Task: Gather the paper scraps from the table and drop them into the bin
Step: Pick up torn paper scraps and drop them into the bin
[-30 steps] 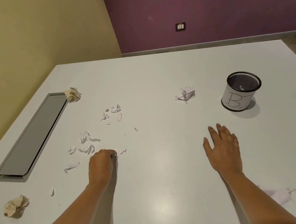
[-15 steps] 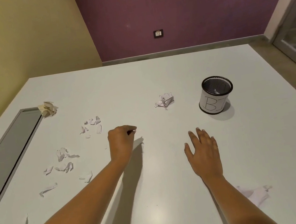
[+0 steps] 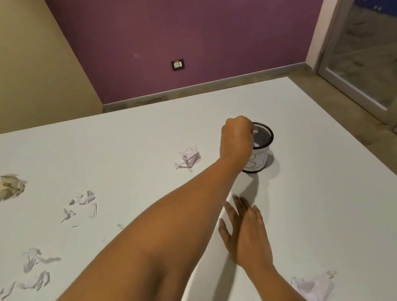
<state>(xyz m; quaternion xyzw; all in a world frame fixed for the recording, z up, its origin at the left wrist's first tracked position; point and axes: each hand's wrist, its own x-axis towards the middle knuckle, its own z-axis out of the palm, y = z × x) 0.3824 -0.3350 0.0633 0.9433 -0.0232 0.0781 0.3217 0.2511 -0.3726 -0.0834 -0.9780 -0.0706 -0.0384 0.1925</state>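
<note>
Paper this thin is weighing almost nothing and crushing easily, so the left hand [image 3: 238, 138] is pinching 1 small white scrap [image 3: 254, 131] in its fingers over the mesh bin [image 3: 261, 152] at the desk's [image 3: 331, 207] far right, while the right hand [image 3: 247, 236] is lying flat, fingers spread.

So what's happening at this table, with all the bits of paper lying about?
A person is clearing paper off a white table. The left hand is closed over the rim of a small mesh bin, pinching a white scrap above its opening. The right hand lies flat and open on the table. Plenty remains: torn scraps at the left, a white crumpled ball near the bin and a beige one farther left.
</note>
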